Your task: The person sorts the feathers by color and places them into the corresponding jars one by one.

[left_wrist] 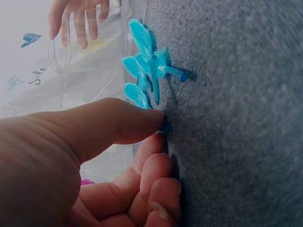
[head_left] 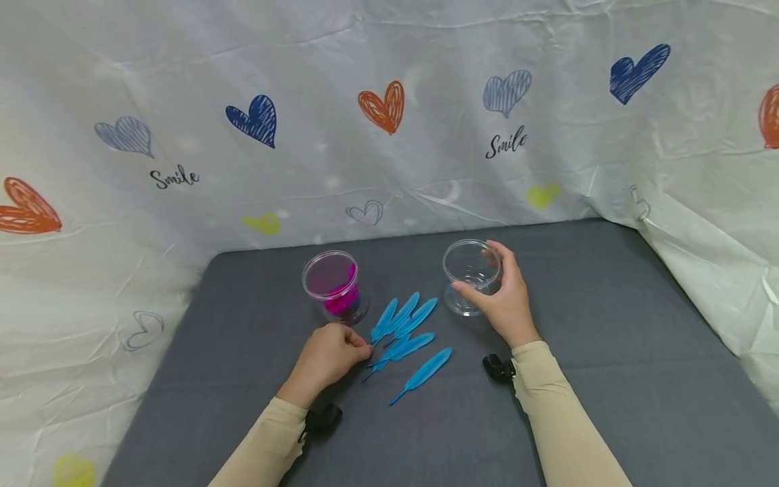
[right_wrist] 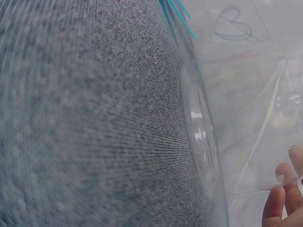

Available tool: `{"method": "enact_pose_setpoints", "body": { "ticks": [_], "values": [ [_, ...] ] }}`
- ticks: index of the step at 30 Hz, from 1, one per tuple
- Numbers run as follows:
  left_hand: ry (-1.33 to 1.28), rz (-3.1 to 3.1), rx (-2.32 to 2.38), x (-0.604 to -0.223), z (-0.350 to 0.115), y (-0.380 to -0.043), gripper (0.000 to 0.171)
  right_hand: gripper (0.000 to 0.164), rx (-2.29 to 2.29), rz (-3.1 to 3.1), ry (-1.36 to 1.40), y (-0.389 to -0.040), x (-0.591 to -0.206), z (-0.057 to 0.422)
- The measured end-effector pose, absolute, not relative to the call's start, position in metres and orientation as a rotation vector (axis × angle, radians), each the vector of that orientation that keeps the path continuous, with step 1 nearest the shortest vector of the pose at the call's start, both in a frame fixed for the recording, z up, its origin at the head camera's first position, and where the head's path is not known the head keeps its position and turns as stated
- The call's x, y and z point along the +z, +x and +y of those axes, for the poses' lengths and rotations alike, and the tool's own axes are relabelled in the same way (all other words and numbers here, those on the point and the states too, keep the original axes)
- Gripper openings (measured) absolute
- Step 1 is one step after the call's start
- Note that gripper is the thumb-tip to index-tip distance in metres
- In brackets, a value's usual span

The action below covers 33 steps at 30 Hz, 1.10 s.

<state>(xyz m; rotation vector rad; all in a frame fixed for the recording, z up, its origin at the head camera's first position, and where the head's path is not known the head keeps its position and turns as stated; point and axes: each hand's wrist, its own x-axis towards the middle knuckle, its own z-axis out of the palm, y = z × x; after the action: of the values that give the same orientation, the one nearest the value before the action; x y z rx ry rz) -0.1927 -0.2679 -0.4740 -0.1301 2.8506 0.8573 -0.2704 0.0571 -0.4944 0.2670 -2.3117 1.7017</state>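
In the head view my left hand (head_left: 328, 355) is at the quill ends of several blue feathers (head_left: 420, 368) lying on the cloth. Its thumb and fingertips pinch the quill (left_wrist: 164, 126) of the leftmost one, low over the cloth in the left wrist view. My right hand (head_left: 508, 304) grips a transparent plastic cup (head_left: 465, 267) from its right side, thumb in front and fingers behind. The cup's round base (right_wrist: 199, 132) is right at the cloth in the right wrist view. Beyond the left hand stands a second transparent cup (head_left: 316, 287) with magenta contents (head_left: 342, 297).
Dark grey cloth (head_left: 608, 325) covers the table. A pale curtain (head_left: 438, 149) with printed hearts hangs along the back and both sides. Black wrist cameras sit under both sleeves.
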Motion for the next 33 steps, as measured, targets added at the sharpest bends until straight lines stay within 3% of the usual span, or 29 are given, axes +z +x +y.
{"method": "enact_pose_setpoints", "body": {
  "ticks": [14, 21, 26, 33],
  "values": [
    [-0.128, 2.940, 0.853, -0.462, -0.264, -0.196, 0.015, 0.096, 1.697, -2.291, 0.290, -0.273, -0.489, 0.063],
    [-0.071, 2.997, 0.825, -0.443, -0.266, -0.181, 0.012, 0.098, 1.724, -2.334, 0.335, -0.269, -0.494, 0.055],
    [0.103, 3.014, 0.831, -0.417, -0.259, -0.178, 0.009, 0.097, 1.742, -2.353, 0.362, -0.268, -0.496, 0.052],
    [0.402, 3.035, 0.877, -0.368, -0.248, -0.202, 0.004, 0.097, 1.760, -2.359, 0.406, -0.271, -0.494, 0.057]
  ]
}}
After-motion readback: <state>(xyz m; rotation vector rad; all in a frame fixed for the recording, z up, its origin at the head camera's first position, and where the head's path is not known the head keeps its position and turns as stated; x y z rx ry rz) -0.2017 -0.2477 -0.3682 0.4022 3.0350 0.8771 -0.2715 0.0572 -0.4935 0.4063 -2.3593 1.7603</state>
